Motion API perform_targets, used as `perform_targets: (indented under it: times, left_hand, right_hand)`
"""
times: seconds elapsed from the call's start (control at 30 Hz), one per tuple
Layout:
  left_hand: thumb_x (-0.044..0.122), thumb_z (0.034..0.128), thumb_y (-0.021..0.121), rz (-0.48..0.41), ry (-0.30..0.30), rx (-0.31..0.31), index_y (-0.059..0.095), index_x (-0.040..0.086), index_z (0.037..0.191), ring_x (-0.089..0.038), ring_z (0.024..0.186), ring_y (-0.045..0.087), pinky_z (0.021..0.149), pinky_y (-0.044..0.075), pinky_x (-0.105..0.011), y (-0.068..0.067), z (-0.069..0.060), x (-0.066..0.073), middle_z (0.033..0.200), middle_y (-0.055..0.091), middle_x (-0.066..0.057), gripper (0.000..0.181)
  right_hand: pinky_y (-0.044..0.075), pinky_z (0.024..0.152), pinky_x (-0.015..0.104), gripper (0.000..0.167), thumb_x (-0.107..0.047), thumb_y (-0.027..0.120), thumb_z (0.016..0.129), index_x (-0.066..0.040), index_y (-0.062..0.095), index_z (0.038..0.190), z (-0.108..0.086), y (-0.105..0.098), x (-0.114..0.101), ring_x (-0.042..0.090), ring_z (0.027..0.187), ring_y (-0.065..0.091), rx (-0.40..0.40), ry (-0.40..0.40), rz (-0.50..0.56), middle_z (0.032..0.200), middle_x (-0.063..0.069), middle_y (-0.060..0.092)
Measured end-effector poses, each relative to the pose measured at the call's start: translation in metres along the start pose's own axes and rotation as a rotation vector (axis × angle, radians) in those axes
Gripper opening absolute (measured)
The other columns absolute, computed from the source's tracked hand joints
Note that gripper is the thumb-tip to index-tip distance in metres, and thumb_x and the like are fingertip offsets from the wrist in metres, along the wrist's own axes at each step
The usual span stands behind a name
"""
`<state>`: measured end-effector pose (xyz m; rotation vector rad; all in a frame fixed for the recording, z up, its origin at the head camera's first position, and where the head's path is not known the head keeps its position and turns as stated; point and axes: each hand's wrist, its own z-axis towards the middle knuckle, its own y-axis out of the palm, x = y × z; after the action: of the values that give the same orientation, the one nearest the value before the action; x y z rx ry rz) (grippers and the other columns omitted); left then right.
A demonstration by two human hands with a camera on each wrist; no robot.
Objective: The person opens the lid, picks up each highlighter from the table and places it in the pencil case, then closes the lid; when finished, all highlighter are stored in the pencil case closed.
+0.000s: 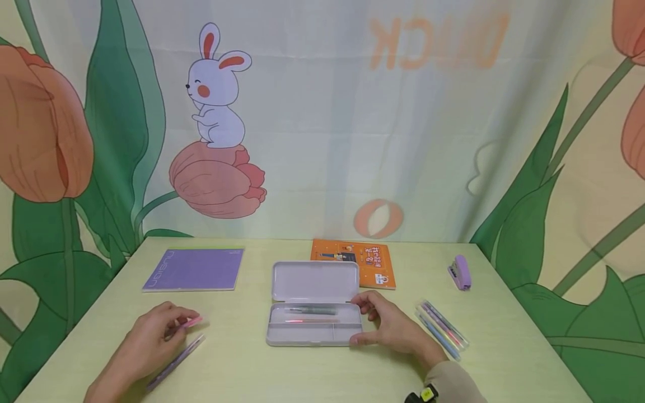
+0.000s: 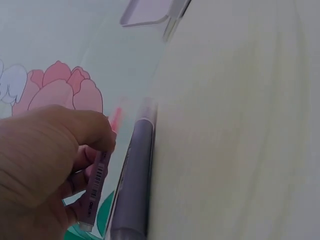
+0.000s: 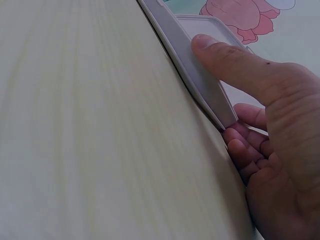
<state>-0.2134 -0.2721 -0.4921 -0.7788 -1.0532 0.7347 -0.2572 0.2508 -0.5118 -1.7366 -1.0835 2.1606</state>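
My left hand [image 1: 153, 338] pinches a pink-tipped pen [image 1: 191, 322] between thumb and fingers; in the left wrist view the same pen [image 2: 95, 190] shows a barcode on its barrel. A purple pen [image 1: 175, 362] lies on the table just right of that hand. The pale pencil case [image 1: 302, 334] stands with its lid raised, two pens [image 1: 312, 309] in its rear compartment. At its right end my right hand [image 1: 390, 327] grips the case, the thumb on the front corner and the fingers at the back; the right wrist view shows this thumb on the case wall [image 3: 200, 70].
A purple notebook [image 1: 196, 270] lies at the back left. Behind the case is an orange book [image 1: 378, 263], partly covered by the lid. Several pens [image 1: 443, 330] lie right of my right hand, and a purple stapler [image 1: 461, 273] stands at the back right.
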Motion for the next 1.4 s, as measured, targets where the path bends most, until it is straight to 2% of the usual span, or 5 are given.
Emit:
perform_targets:
  times: [0.17,0.43,0.77,1.17,1.4]
  left_hand:
    - [-0.001,0.0944,0.08,-0.016,0.074,0.052,0.085,0.021,0.113,-0.007,0.087,0.059,0.074,0.055,-0.028,0.002,0.01,0.012,0.097,0.066,0.01,0.029]
    - [-0.009,0.0883,0.075,-0.105,0.193,0.061,0.084,0.019,0.114,-0.008,0.09,0.063,0.074,0.055,-0.028,0.009,0.032,0.039,0.101,0.069,0.01,0.04]
    - [-0.007,0.0904,0.075,-0.12,0.288,-0.002,0.084,0.021,0.116,-0.007,0.093,0.064,0.083,0.06,-0.032,0.025,0.067,0.082,0.101,0.067,0.013,0.039]
    - [-0.008,0.09,0.075,-0.199,0.461,0.004,0.084,0.015,0.115,-0.014,0.095,0.069,0.082,0.062,-0.031,0.05,0.1,0.136,0.103,0.071,0.003,0.035]
    - [-0.001,0.0944,0.075,-0.177,0.476,-0.064,0.084,0.015,0.116,-0.017,0.097,0.065,0.083,0.058,-0.031,0.069,0.11,0.165,0.105,0.072,0.002,0.029]
  right_hand:
    - [0.05,0.103,0.031,0.081,-0.035,0.102,0.082,-0.013,0.058,0.147,-0.003,-0.003,0.001,0.023,0.116,0.056,0.007,-0.003,0.0,0.13,0.003,0.061]
    - [0.051,0.103,0.03,0.082,-0.037,0.102,0.081,-0.014,0.058,0.146,-0.004,-0.004,0.005,0.023,0.116,0.057,0.017,0.002,-0.012,0.129,0.002,0.062]
    - [0.051,0.105,0.031,0.082,-0.038,0.102,0.081,-0.016,0.057,0.146,-0.002,-0.002,0.004,0.022,0.118,0.057,0.004,0.003,-0.012,0.13,0.0,0.062]
    - [0.052,0.105,0.031,0.082,-0.038,0.102,0.081,-0.015,0.058,0.146,0.001,0.0,0.002,0.022,0.118,0.057,-0.003,0.003,-0.01,0.131,0.0,0.061]
    - [0.052,0.104,0.031,0.081,-0.038,0.102,0.082,-0.016,0.059,0.146,0.002,-0.001,-0.001,0.021,0.117,0.057,-0.003,0.003,-0.018,0.131,0.0,0.061]
